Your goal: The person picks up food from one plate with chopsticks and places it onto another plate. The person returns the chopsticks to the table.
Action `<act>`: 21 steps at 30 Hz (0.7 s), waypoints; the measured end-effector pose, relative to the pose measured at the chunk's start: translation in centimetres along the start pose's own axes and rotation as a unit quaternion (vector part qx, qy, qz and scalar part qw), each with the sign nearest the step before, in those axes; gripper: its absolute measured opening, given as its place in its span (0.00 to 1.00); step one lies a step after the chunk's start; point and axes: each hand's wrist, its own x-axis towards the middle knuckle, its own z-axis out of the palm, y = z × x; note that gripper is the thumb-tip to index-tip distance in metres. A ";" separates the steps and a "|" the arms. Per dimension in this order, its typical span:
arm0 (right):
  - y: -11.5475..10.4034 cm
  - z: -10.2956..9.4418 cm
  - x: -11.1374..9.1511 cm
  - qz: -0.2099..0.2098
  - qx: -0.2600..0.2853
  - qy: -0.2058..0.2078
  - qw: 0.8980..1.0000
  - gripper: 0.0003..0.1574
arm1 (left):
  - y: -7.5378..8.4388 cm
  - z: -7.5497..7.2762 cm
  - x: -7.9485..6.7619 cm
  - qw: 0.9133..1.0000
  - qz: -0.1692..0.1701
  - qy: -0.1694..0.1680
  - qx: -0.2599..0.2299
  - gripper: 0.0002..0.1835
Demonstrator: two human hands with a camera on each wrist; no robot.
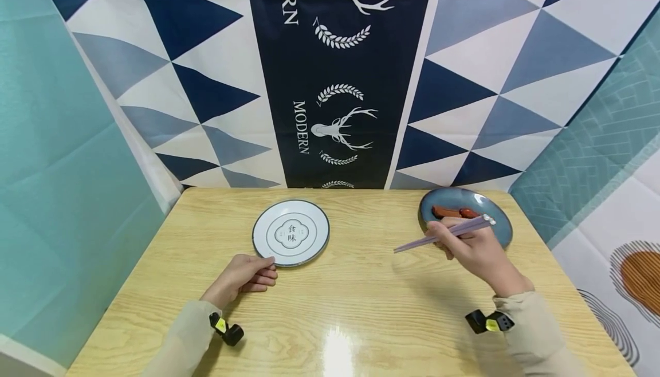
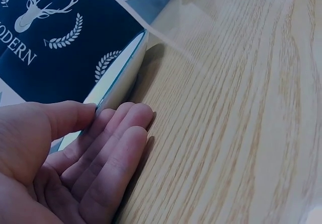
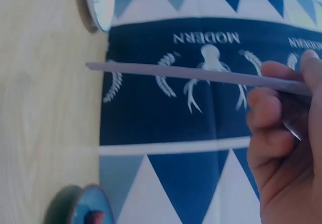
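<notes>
A white plate (image 1: 268, 216) with a dark rim and printed characters lies left of the table's middle. My left hand (image 1: 250, 274) pinches its near rim between thumb and fingers; the left wrist view shows the thumb on top of the plate's edge (image 2: 121, 65). In my right hand (image 1: 476, 251) is a pair of purple chopsticks (image 1: 443, 235), their tips pointing left over the table. Behind that hand sits a blue oval plate (image 1: 497, 222) bearing reddish-brown food pieces (image 1: 446, 211), partly hidden by the hand. Nothing shows between the chopstick tips.
The wooden table (image 1: 340, 285) ends at a patterned cloth backdrop (image 1: 340, 79). A teal panel (image 1: 67, 165) stands along the left side, and another patterned cloth (image 1: 608, 193) hangs on the right. Both wrists wear small black cameras.
</notes>
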 end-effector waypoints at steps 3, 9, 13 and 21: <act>0.2 -1.3 -0.1 0.023 0.015 -0.005 1.000 0.20 | 0.1 0.0 0.0 1.000 0.001 0.001 0.001 0.21; 0.8 -4.1 -1.2 0.125 -0.001 0.001 0.992 0.13 | 0.2 0.0 -0.1 1.000 0.000 0.005 0.008 0.21; 1.5 -5.8 -2.2 0.170 -0.019 0.033 0.985 0.12 | 0.2 0.0 -0.1 1.000 -0.006 0.006 0.007 0.20; 2.9 -9.1 -4.2 0.186 -0.035 0.102 0.977 0.13 | 0.1 0.0 0.1 1.000 -0.004 0.007 0.007 0.19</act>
